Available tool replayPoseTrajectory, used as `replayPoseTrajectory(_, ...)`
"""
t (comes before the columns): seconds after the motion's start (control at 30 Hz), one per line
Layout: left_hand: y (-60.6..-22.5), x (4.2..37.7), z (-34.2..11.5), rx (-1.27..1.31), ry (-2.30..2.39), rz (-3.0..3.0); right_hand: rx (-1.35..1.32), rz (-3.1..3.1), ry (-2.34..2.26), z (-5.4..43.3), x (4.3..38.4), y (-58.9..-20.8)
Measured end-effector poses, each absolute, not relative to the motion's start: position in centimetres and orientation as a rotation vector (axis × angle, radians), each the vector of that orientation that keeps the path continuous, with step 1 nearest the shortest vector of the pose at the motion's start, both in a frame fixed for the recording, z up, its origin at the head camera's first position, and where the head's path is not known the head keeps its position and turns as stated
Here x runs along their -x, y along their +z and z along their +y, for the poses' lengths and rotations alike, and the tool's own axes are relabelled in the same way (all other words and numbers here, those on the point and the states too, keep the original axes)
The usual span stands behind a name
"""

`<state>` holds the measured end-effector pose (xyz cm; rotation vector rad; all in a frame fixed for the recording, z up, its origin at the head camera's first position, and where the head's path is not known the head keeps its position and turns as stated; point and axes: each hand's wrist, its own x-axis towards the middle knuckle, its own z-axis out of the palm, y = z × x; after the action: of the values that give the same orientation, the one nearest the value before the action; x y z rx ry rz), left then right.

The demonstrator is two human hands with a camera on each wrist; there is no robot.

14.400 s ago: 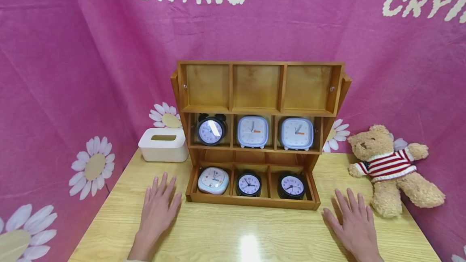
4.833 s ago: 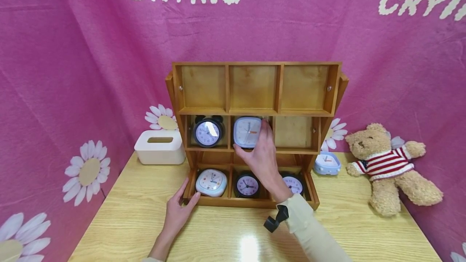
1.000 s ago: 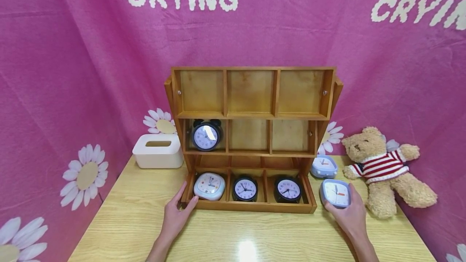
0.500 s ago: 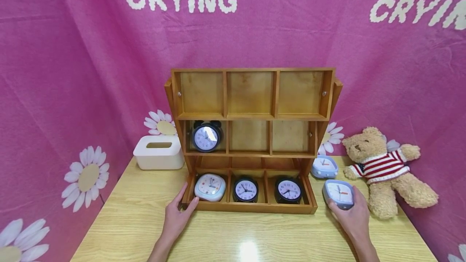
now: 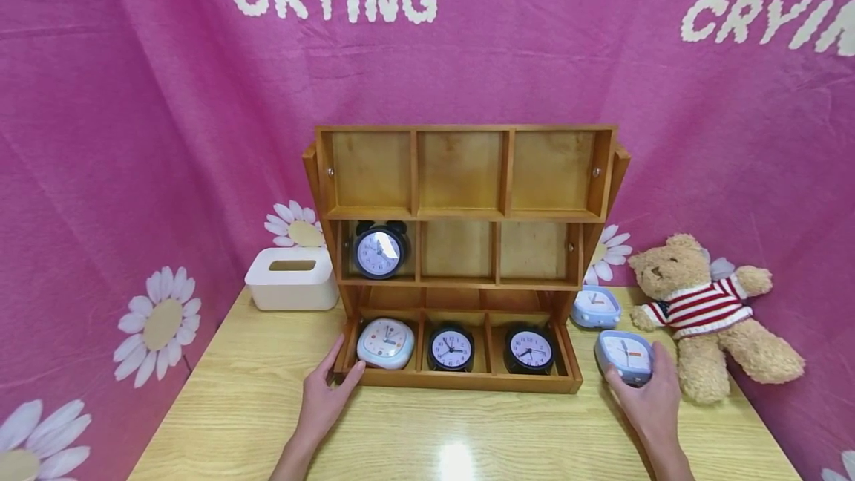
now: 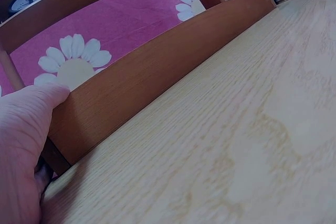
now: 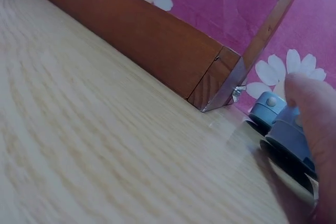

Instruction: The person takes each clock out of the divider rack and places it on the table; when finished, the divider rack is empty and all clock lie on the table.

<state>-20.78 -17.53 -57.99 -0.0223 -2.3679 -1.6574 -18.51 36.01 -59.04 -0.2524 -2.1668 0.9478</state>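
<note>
A wooden three-tier display shelf stands mid-table. My left hand grips its lower front-left corner; in the left wrist view the thumb lies on the front board's end. At the right, my right hand holds a blue square alarm clock between thumb and fingers, face up, low at the tabletop. A second blue alarm clock lies just behind it. The bottom tier carries a pale blue clock and two black round clocks, left and right. A black twin-bell alarm clock sits middle-left.
A white tissue box stands left of the shelf. A teddy bear in a striped sweater leans at the right, close to my right hand. Behind everything hangs a magenta cloth with daisies and lettering.
Both blue clocks have moved from the middle tier to the table at the right. My left hand has come to the shelf's corner. In the last second, the held clock has shifted slightly right.
</note>
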Motion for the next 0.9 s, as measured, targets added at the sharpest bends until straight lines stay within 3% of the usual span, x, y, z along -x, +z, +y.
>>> replayPoseTrajectory(0.47,-58.0,20.6,-17.5,0.016,-1.602,-2.388,0.035,-1.802,0.958,34.7,18.3,-57.3)
replayPoseTrajectory(0.9,-57.9,20.7,-17.5,0.011,-1.612,-2.381,-0.275,-1.581,1.096,27.0,16.9,-49.0)
